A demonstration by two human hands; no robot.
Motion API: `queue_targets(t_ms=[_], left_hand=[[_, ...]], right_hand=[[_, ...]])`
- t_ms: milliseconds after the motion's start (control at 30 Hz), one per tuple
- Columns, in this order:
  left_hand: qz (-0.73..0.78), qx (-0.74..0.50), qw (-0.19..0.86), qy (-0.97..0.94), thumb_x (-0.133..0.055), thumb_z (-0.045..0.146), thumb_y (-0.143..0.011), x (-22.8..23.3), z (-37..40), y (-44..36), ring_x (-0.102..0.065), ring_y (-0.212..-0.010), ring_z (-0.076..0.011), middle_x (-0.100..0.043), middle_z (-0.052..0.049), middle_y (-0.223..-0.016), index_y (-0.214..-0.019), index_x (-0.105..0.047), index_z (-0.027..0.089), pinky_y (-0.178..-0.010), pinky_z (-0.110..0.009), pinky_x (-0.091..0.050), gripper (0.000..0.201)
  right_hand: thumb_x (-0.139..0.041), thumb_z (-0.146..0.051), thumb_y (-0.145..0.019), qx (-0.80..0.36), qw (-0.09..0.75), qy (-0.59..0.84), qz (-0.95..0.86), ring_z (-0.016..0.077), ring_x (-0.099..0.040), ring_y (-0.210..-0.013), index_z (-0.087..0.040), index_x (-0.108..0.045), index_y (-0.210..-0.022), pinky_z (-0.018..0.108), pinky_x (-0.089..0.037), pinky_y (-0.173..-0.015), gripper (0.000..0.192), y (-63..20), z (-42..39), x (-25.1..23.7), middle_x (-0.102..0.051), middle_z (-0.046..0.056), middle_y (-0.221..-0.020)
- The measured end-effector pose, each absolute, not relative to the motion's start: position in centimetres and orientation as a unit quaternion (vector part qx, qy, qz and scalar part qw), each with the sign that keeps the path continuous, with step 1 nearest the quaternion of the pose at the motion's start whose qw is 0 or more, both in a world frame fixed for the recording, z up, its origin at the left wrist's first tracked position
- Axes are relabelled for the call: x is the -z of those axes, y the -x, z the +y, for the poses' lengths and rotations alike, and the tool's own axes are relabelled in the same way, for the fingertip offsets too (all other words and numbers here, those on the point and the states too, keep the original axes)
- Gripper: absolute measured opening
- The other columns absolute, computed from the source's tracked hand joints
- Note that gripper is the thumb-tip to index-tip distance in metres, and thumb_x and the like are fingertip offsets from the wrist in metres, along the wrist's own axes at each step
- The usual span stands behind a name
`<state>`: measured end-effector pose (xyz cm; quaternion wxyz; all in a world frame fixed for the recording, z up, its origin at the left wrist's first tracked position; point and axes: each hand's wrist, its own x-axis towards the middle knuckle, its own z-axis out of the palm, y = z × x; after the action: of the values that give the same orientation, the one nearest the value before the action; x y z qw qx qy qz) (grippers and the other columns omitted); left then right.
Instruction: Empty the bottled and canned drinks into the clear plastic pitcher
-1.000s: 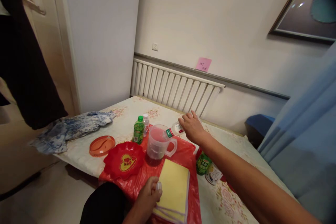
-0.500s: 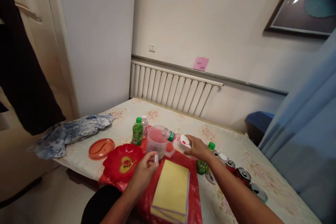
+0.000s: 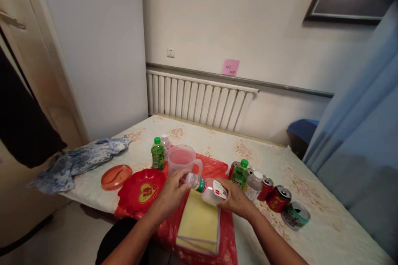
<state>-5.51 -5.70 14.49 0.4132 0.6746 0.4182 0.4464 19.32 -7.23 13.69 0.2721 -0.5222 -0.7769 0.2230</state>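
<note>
My right hand [image 3: 234, 199] is wrapped round the base of a clear plastic bottle [image 3: 209, 189] with a green band and white label. The bottle lies tilted on its side above a stack of yellow cloths [image 3: 199, 223], its neck towards the left. My left hand [image 3: 174, 192] pinches a small whitish cap [image 3: 188, 178] at the bottle's mouth; whether it is screwed on I cannot tell. Just behind my left hand stands a translucent jug [image 3: 180, 160] with a handle, with pinkish colour showing inside. Red plastic sheeting [image 3: 214, 165] lies beneath these things.
A scalloped red plate [image 3: 129, 192] and an orange lid [image 3: 115, 177] are on the left. Green-capped bottles [image 3: 158, 155] stand on both sides. To the right are a white-capped bottle [image 3: 254, 185], a red can [image 3: 279, 198] and an opened green can [image 3: 296, 216]. Patterned fabric [image 3: 90, 159] lies at left.
The bottle has come away from over the jug, back towards me above the yellow cloths. My left hand has risen with the cap to the bottle's mouth. The view has shifted slightly.
</note>
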Motion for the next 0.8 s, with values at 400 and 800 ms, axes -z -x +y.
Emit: queue_targets(t_ms=[400,800], left_hand=[[0.377,-0.386,0.275,-0.796,-0.048,0.007,-0.07,-15.7,-6.2,4.9,-0.059,-0.109,-0.0248,-0.066,-0.007,-0.116,-0.113,-0.064,0.02,-0.098,-0.037,-0.043,0.048],[0.38,-0.374,0.302,-0.79,-0.047,0.018,-0.079,-16.3,-6.6,4.5,-0.057,-0.109,-0.025,-0.063,-0.009,-0.117,-0.114,-0.059,0.019,-0.098,-0.041,-0.043,0.038]], right_hand=[[-0.068,-0.015,-0.061,-0.252,0.29,0.518,-0.764,0.015,-0.051,-0.07,-0.02,-0.059,-0.082,0.022,-0.032,-0.06,0.024,-20.5,-8.7,-13.2,-0.058,-0.004,-0.077],[-0.073,-0.016,-0.06,-0.264,0.311,0.529,-0.744,0.017,-0.05,-0.075,-0.019,-0.061,-0.087,0.024,-0.034,-0.065,0.03,-20.8,-9.4,-12.3,-0.059,-0.003,-0.081]])
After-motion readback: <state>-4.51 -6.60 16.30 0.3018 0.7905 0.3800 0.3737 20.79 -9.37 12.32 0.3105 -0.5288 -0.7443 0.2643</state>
